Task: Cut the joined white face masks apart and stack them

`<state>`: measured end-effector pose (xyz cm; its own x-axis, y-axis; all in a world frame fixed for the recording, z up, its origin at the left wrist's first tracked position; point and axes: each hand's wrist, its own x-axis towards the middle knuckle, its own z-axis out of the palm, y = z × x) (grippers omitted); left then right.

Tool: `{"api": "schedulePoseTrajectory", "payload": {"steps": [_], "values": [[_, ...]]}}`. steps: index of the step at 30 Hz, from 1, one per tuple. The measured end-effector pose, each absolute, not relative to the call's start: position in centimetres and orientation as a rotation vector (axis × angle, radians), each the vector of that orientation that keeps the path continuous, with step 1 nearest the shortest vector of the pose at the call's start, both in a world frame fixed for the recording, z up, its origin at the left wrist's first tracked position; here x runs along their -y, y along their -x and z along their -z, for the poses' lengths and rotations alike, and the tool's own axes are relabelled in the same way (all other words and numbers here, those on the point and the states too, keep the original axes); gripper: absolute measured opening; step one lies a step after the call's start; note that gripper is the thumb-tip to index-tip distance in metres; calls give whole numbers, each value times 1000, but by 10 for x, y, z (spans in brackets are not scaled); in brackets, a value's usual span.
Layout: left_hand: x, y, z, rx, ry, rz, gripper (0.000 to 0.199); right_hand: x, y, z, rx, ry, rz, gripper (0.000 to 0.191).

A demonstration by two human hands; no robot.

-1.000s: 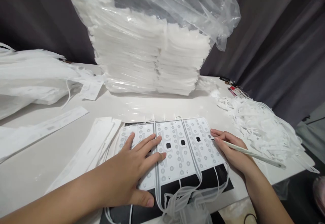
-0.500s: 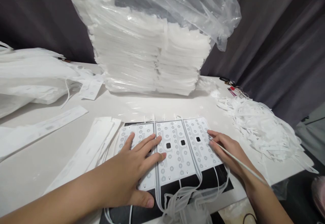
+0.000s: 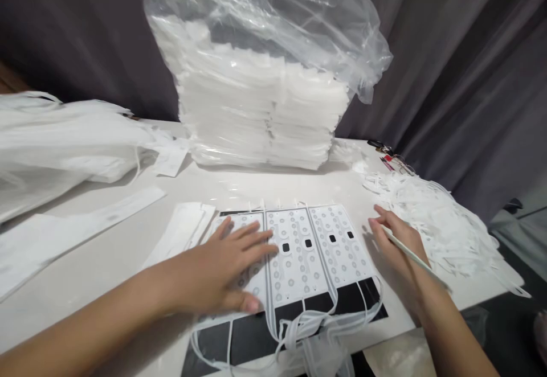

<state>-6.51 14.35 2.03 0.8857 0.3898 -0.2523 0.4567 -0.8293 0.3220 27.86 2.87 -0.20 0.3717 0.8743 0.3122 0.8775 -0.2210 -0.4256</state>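
Observation:
My left hand (image 3: 235, 263) lies spread, fingers apart, over the left part of a white perforated sheet (image 3: 299, 269) printed with grey circles and several black squares. This sheet rests on a black board (image 3: 282, 320). Off the sheet's right edge, my right hand (image 3: 395, 240) pinches a thin white stick-like tool (image 3: 412, 254), whose tip is hidden by the fingers. Loose white strips (image 3: 299, 331) trail from the sheet's near edge and gather in a tangle in front of it.
A plastic-wrapped stack of white sheets (image 3: 256, 109) stands at the back. White strips (image 3: 179, 232) lie to the left, beside a larger white pile (image 3: 64, 143). At right sits a heap of tangled strips (image 3: 444, 223), with small items (image 3: 391, 160) behind it near the dark curtain (image 3: 427, 69).
My right hand has lifted off the sheet and moved right and slightly up with the tool, uncovering another black square. The left hand has shifted slightly and stays over the sheet.

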Motion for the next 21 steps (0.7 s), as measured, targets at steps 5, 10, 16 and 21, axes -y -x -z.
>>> {"api": "schedulePoseTrajectory", "payload": {"steps": [5, 10, 16, 21], "values": [[-180, 92, -25, -1180, -2739, 73, 56, -75, -212, -29, 1888, 1635, -462, 20], [-184, 104, -23, -1186, -2677, -9, 27, -129, -144, -17, 1935, 1258, -951, 17], [-177, 100, -29, -1093, -2504, -132, 15, -156, -125, 19, 1694, 975, -1291, 30], [-178, 101, -30, -1022, -2426, -184, 19, -152, -127, 25, 1706, 900, -1360, 31]]}}
